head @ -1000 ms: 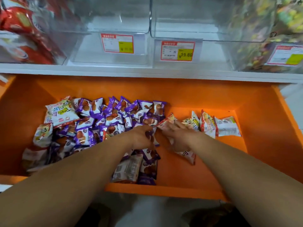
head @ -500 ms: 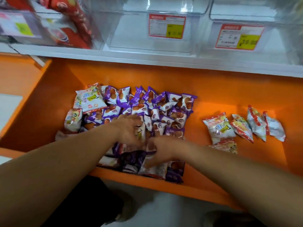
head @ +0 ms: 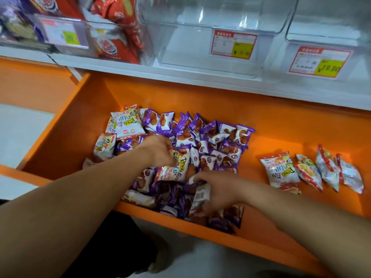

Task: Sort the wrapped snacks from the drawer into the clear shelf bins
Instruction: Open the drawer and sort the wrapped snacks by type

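Head view: left hand (head: 160, 151) pinches a white-red snack packet (head: 175, 167); right hand (head: 219, 189) grips a barcode-marked packet (head: 201, 195).

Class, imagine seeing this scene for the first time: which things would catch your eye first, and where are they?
The bright orange drawer dominates, with a heap of purple snacks piled in its left half. Over the heap, the left hand grips a white-and-red packet and the right hand holds a barcode packet; a row of white-and-red packets lies apart at the right.
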A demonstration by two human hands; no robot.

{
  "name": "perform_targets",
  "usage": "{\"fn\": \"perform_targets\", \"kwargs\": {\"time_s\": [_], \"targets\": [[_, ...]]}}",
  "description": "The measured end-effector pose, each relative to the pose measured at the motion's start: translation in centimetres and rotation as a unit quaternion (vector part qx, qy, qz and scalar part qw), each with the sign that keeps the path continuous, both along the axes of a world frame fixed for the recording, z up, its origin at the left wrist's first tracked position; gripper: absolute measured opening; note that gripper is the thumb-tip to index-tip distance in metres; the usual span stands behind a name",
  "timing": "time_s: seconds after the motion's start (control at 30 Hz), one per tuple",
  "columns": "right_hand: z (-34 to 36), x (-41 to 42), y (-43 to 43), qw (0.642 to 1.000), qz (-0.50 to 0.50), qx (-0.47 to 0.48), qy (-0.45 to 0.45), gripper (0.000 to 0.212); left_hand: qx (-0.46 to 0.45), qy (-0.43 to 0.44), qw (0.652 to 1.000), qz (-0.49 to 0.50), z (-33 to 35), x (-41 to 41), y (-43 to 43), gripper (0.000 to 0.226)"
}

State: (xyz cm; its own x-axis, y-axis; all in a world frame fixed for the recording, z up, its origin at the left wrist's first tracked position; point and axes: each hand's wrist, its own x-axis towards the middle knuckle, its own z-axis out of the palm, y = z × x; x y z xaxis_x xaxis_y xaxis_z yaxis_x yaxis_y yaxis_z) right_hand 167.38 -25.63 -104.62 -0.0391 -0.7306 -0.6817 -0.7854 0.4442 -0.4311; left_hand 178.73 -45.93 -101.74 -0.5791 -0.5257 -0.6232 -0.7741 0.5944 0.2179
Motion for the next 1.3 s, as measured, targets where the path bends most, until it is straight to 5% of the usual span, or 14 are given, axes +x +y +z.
{"fn": "perform_targets", "kwargs": {"time_s": [0.17,0.33,0.47,0.6,0.7,0.8,0.97,1.3], "targets": [[4.5,-6.5,0.9,0.990,-0.131,0.031,-0.037,0.085,-0.012,0.149,0.985,0.089,3.1,-2.8,1.8,0.032],[3.6,-12.6,6.9,0.941,-0.256,0.079,0.205,0.091,0.195,0.199,0.938,0.204,3.2,-6.3,8.5,0.038],[2.5,-14.4,11.2,0.890,-0.362,0.094,0.260,0.088,0.289,0.215,0.909,0.208,1.7,-9.7,13.8,0.033],[3.5,-14.5,12.1,0.862,-0.420,0.025,0.283,0.058,0.392,0.187,0.883,0.180,0.5,-11.5,16.4,0.067],[5.3,-13.3,10.0,0.867,-0.383,-0.060,0.314,0.039,0.363,0.198,0.894,0.175,0.0,-10.6,15.1,0.053],[6.0,-10.2,5.9,0.913,-0.302,-0.134,0.238,0.026,0.304,0.195,0.917,0.168,0.4,-7.6,10.9,0.031],[5.2,-2.3,-2.1,0.973,-0.163,-0.125,0.102,0.027,0.225,0.150,0.953,0.138,1.4,-0.7,2.3,0.023],[2.0,10.0,-14.7,0.988,-0.057,-0.060,-0.133,0.031,0.110,0.089,0.988,0.070,0.3,8.4,-8.5,0.012]]}}
